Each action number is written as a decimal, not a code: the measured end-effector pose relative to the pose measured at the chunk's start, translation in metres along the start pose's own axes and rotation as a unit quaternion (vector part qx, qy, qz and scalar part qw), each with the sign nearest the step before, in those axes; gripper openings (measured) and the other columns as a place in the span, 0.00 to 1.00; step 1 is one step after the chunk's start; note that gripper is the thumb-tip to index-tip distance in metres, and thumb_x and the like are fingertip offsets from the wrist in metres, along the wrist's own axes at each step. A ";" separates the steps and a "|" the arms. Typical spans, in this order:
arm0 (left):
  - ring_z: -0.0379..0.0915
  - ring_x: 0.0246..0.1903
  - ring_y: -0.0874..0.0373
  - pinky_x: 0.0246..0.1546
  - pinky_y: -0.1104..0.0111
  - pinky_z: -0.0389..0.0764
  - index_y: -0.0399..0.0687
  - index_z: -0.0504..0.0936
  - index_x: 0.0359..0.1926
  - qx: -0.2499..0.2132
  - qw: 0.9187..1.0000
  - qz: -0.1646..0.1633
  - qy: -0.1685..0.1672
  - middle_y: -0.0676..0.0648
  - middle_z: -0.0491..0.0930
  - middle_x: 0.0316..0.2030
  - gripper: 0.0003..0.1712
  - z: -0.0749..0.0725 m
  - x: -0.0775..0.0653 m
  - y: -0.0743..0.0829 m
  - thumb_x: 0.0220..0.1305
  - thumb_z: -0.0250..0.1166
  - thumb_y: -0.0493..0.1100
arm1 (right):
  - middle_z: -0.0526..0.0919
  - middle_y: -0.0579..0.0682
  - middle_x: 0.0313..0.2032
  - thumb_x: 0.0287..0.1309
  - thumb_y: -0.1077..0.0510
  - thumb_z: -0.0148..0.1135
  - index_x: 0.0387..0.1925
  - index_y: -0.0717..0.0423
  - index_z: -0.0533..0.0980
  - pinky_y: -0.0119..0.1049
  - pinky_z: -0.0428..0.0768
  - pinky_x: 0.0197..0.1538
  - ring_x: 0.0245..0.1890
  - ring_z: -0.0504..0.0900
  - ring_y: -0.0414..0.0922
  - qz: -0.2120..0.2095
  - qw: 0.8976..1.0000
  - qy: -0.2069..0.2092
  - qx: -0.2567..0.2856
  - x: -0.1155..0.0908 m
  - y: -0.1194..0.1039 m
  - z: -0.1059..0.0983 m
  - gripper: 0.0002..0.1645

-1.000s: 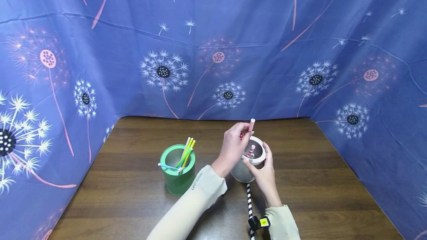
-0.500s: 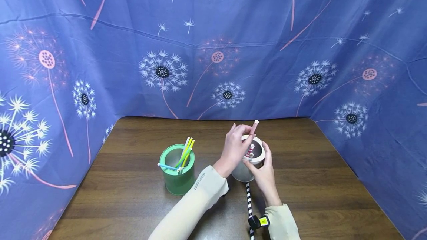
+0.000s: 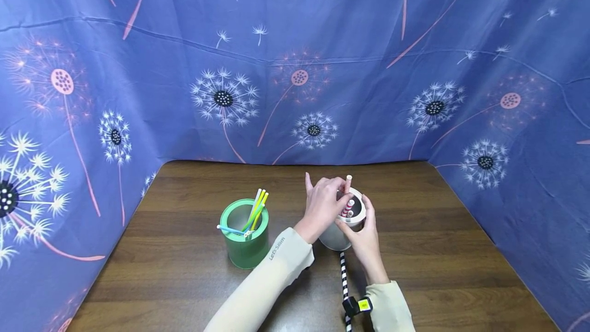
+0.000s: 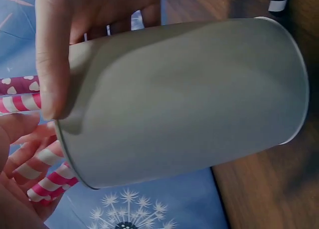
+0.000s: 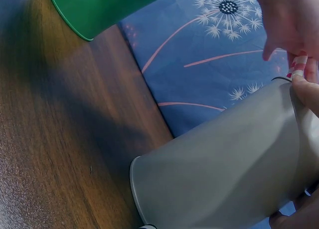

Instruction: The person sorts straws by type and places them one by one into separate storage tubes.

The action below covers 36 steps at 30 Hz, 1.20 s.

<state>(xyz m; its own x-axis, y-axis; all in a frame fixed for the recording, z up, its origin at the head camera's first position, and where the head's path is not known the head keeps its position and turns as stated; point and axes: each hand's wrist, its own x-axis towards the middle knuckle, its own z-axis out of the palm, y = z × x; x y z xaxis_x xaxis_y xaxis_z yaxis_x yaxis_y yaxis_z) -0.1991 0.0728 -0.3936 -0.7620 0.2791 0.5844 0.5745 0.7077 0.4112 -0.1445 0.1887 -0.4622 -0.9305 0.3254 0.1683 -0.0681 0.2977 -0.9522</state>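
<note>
My left hand (image 3: 322,201) is over the far left side of a grey can (image 3: 335,237) with a white rim. Its fingertips pinch a pink-and-white striped paper straw (image 4: 37,165), nearly upright at the mouth; a magenta striped straw (image 4: 52,181) shows right beside it among the fingers. One finger sticks up away from the rest. More striped straws (image 3: 346,209) stand inside the can, and a magenta one with white hearts (image 4: 20,86) pokes out of the mouth. My right hand (image 3: 366,245) grips the can at its rim, thumb on the near side and fingers on the right.
A green can (image 3: 249,247) stands to the left, with several yellow, green, blue and white straws (image 3: 255,214) leaning in it. A black-and-white striped stick (image 3: 343,270) lies on the wooden table (image 3: 438,250) by the right wrist. Blue dandelion-print cloth (image 3: 369,117) hangs behind.
My left hand has come down a little, and the straw it pinches, tilted right half a second ago, is lower and more upright. The right hand keeps its grip on the can.
</note>
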 end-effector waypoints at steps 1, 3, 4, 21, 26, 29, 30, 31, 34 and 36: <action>0.79 0.42 0.62 0.66 0.37 0.56 0.57 0.81 0.32 -0.005 1.000 -0.003 -0.005 0.61 0.86 0.34 0.08 0.000 -0.001 -0.001 0.55 0.71 0.51 | 0.55 0.57 0.73 0.50 0.59 0.72 0.74 0.49 0.47 0.46 0.59 0.69 0.71 0.59 0.53 0.001 1.000 0.001 0.001 0.000 0.000 0.000 0.57; 0.79 0.45 0.60 0.66 0.38 0.56 0.56 0.82 0.35 -0.019 1.000 -0.007 -0.010 0.59 0.86 0.36 0.09 0.001 -0.002 -0.003 0.55 0.71 0.51 | 0.56 0.56 0.73 0.50 0.58 0.72 0.74 0.49 0.48 0.46 0.59 0.69 0.71 0.59 0.52 0.002 1.000 0.004 0.001 0.000 0.000 0.001 0.57; 0.79 0.46 0.60 0.67 0.39 0.57 0.56 0.83 0.38 -0.026 1.000 -0.008 -0.011 0.59 0.86 0.37 0.11 0.000 -0.002 -0.004 0.55 0.71 0.51 | 0.56 0.56 0.73 0.50 0.58 0.72 0.74 0.48 0.48 0.46 0.59 0.69 0.71 0.60 0.52 0.003 1.000 0.004 0.001 0.000 0.000 0.001 0.57; 0.78 0.44 0.56 0.52 0.64 0.75 0.45 0.81 0.46 -0.222 0.971 0.025 0.080 0.49 0.85 0.40 0.19 -0.031 -0.022 -0.001 0.53 0.72 0.44 | 0.54 0.55 0.74 0.50 0.57 0.72 0.74 0.47 0.48 0.48 0.57 0.71 0.73 0.56 0.52 0.002 1.000 0.002 -0.005 0.000 0.000 0.000 0.57; 0.78 0.42 0.56 0.43 0.63 0.78 0.44 0.82 0.44 -0.265 0.958 0.035 0.101 0.49 0.85 0.38 0.16 -0.039 -0.032 0.002 0.54 0.72 0.41 | 0.53 0.54 0.75 0.51 0.59 0.72 0.75 0.48 0.48 0.49 0.56 0.72 0.74 0.55 0.52 -0.003 1.000 -0.001 -0.010 0.002 0.000 0.000 0.57; 0.79 0.46 0.55 0.51 0.64 0.78 0.44 0.82 0.43 -0.285 0.952 0.031 0.104 0.49 0.85 0.39 0.14 -0.042 -0.038 0.003 0.55 0.72 0.40 | 0.53 0.54 0.75 0.50 0.59 0.72 0.75 0.49 0.48 0.49 0.56 0.72 0.73 0.55 0.53 -0.006 1.000 0.000 -0.012 0.002 0.001 0.000 0.57; 0.79 0.47 0.55 0.52 0.65 0.78 0.44 0.82 0.43 -0.287 0.952 0.027 0.103 0.49 0.85 0.39 0.14 -0.043 -0.040 0.003 0.55 0.72 0.40 | 0.53 0.54 0.75 0.50 0.60 0.72 0.75 0.50 0.48 0.50 0.56 0.72 0.73 0.55 0.53 -0.008 1.000 0.000 -0.011 0.003 0.001 0.000 0.57; 0.79 0.47 0.56 0.53 0.66 0.77 0.45 0.82 0.43 -0.289 0.952 0.025 0.101 0.49 0.85 0.39 0.14 -0.043 -0.042 0.003 0.55 0.72 0.40 | 0.53 0.54 0.75 0.49 0.60 0.71 0.74 0.50 0.48 0.50 0.56 0.72 0.73 0.55 0.53 -0.010 1.000 0.001 -0.010 0.003 0.001 0.000 0.57; 0.79 0.47 0.58 0.53 0.69 0.77 0.46 0.82 0.43 -0.290 0.952 0.017 0.095 0.50 0.85 0.39 0.13 -0.044 -0.047 0.002 0.55 0.72 0.40 | 0.52 0.55 0.75 0.49 0.62 0.71 0.74 0.52 0.48 0.50 0.55 0.72 0.73 0.55 0.53 -0.013 1.000 0.001 -0.009 0.002 0.002 0.000 0.57; 0.79 0.45 0.58 0.50 0.68 0.77 0.46 0.82 0.43 -0.289 0.952 0.019 0.095 0.50 0.85 0.39 0.13 -0.043 -0.050 0.002 0.55 0.72 0.40 | 0.52 0.55 0.75 0.49 0.62 0.71 0.74 0.52 0.48 0.50 0.55 0.73 0.73 0.55 0.53 -0.013 1.000 0.001 -0.011 0.002 0.002 -0.001 0.57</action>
<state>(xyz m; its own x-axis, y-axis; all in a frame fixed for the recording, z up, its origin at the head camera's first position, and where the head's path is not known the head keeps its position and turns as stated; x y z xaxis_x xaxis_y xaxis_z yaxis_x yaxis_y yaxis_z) -0.1473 0.0326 -0.3917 -0.7014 0.1353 0.6998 0.7106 0.2084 0.6720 -0.1463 0.1905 -0.4638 -0.9275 0.3195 0.1942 -0.0847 0.3263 -0.9415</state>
